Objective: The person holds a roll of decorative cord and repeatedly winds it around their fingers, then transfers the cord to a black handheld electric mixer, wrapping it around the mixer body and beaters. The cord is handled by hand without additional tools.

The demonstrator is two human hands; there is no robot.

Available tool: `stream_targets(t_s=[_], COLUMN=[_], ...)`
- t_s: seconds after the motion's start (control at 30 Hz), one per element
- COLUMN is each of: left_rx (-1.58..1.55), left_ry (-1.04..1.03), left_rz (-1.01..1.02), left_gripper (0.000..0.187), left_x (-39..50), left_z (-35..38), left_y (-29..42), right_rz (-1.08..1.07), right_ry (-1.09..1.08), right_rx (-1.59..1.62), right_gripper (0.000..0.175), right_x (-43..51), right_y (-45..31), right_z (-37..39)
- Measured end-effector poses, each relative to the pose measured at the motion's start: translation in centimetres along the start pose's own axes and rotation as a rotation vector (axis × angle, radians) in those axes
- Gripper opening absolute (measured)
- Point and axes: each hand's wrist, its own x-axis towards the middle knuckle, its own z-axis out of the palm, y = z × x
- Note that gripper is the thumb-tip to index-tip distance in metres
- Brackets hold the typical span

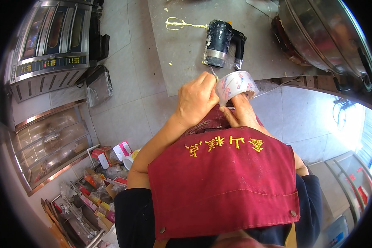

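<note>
My right hand [243,113] holds a roll of clear packing tape [235,83] with red and blue print, its fingers inside the cardboard core and the thumb outside. To its left, my left hand [198,99] is closed in a fist at the roll's edge. A narrow, smeared strip [214,73] sticks up from that fist; whether it is tape or a tool I cannot tell. Just beyond both hands, a black electric hand mixer [218,43] lies on the grey table [179,71], its wire beater [176,23] coated in pale yellow batter.
A large round metal vessel [322,34] stands at the table's right. A steel deck oven [49,62] is at the far left. Boxes and plastic wrap [96,192] crowd a rack at lower left. A cable [276,87] runs by the table edge. My red apron [223,186] hangs below my hands.
</note>
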Motion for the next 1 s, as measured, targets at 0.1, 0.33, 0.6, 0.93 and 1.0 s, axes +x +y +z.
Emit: stream_targets(t_s=[0.1, 0.33, 0.6, 0.93, 1.0], left_rx=[-0.132, -0.402, -0.353, -0.004, -0.003], left_ry=[-0.03, -0.027, -0.004, -0.009, -0.025], left_rz=[-0.096, -0.292, -0.241, -0.003, 0.027], left_gripper=[0.014, 0.008, 0.013, 0.015, 0.017], left_x=[-0.1, -0.8, -1.4, -1.1, -0.8], left_z=[-1.1, -2.3, -0.6, 0.0, -0.1], left_y=[-0.9, -0.2, 1.4, 1.1, 0.9], right_rz=[0.014, 0.238, 0.213, 0.183, 0.157], right_ry=[-0.03, -0.003, -0.009, -0.048, -0.053], right_rx=[0.049, 0.489, 0.315, 0.059, 0.031], right_gripper=[0.051, 0.047, 0.047, 0.044, 0.045], right_x=[-0.1, -0.4, -0.4, -0.3, -0.2], right_y=[-0.2, 0.9, 0.8, 0.5, 0.4], right_z=[-0.1, 1.0, 0.6, 0.4, 0.3])
